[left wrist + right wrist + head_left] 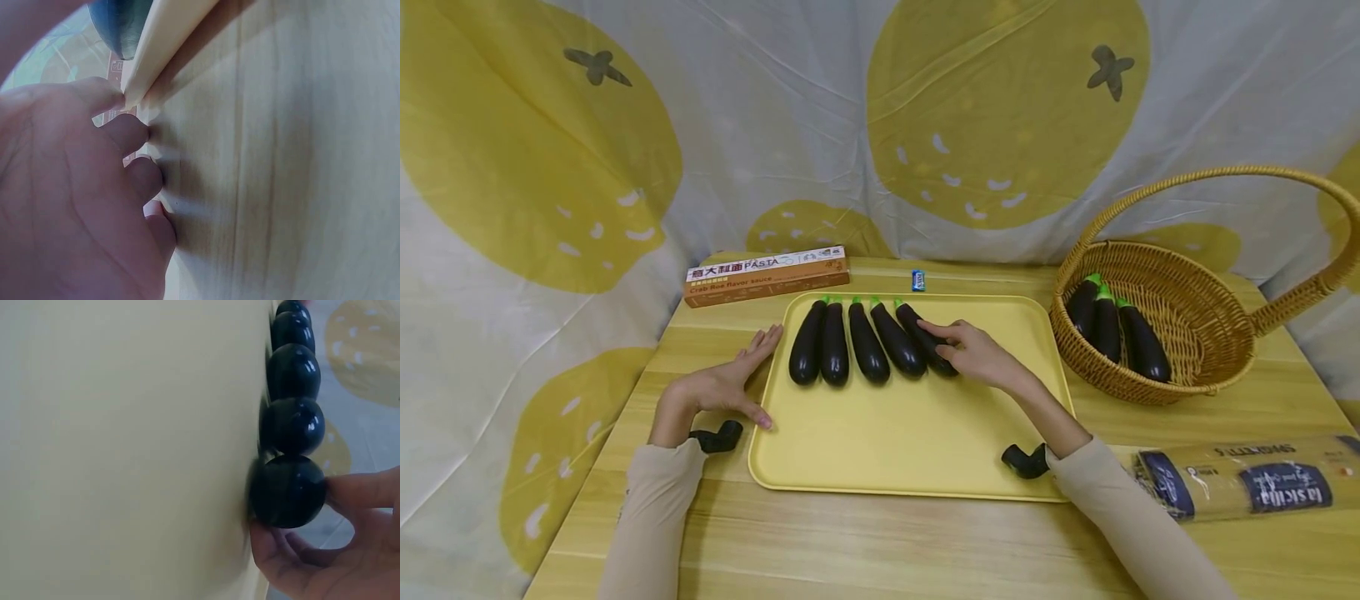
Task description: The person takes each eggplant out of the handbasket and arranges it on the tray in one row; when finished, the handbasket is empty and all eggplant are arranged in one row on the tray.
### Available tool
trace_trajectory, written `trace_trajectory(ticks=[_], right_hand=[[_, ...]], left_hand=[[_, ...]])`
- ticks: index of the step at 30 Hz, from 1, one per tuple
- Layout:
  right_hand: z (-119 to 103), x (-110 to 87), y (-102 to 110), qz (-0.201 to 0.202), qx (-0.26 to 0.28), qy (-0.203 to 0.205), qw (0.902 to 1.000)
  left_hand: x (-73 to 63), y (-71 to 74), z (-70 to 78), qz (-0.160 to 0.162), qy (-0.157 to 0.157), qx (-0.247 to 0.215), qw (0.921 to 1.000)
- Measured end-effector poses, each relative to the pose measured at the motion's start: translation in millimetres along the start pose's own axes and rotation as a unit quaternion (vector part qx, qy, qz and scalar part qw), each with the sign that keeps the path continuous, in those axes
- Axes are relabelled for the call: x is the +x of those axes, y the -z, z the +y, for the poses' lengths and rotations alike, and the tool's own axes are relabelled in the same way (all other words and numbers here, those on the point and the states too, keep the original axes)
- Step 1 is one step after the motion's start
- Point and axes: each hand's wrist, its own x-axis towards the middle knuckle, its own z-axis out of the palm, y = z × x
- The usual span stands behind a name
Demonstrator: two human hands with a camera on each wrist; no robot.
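Note:
Several dark eggplants with green stem ends lie side by side on a yellow tray (865,442), along its far left part. My right hand (983,354) grips the rightmost eggplant (914,325). In the right wrist view, thumb and fingers sit on opposite sides of that eggplant (289,490), which still lies on the tray. At the tray's left edge is my left hand (718,387), its fingers extended and spread, thumb at the rim. The left wrist view shows its fingertips (140,178) down at the wooden table beside the tray's side.
A wicker basket (1217,387) with a tall handle stands at the right, holding three eggplants (1144,342). In front of it lies a spaghetti pack (1247,479). Behind the tray are a pasta box (767,275) and a small blue packet (918,280). A lemon-print cloth (775,125) hangs behind.

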Motion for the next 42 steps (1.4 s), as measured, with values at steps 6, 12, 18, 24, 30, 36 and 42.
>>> trace_trajectory(ticks=[6,12,18,24,30,36,42], right_hand=[[-1.9,-1.3,0.7,0.001,-0.014,0.015,0.9998],[-2.8,-0.5,-1.2,0.005,-0.005,0.008,0.9999],[-6.2,-3.1,-5.2,0.024,-0.007,-0.016,0.9996],[-9.0,-3.3,-8.0,0.016,-0.001,-0.013,0.9998],[-7.3,-2.3,-7.1,-0.007,0.009,-0.002,0.9999],[-3.6,-1.0,-4.5,-0.009,0.005,0.008,0.9999],[0.3,-1.8,-0.5,-0.018,0.038,0.008,0.9991]], left_hand=[[-0.4,0.5,0.2,-0.001,-0.001,-0.003,1.0],[0.2,0.6,0.5,-0.002,-0.001,-0.007,1.0],[0.8,0.4,1.4,-0.001,-0.002,-0.007,1.0],[0.1,0.6,1.1,-0.002,-0.002,-0.005,1.0],[-0.2,0.4,0.6,-0.004,-0.006,-0.007,0.9999],[-0.4,0.5,0.2,-0.004,-0.006,-0.008,0.9999],[0.0,0.5,-0.2,-0.004,-0.008,-0.005,0.9999]])
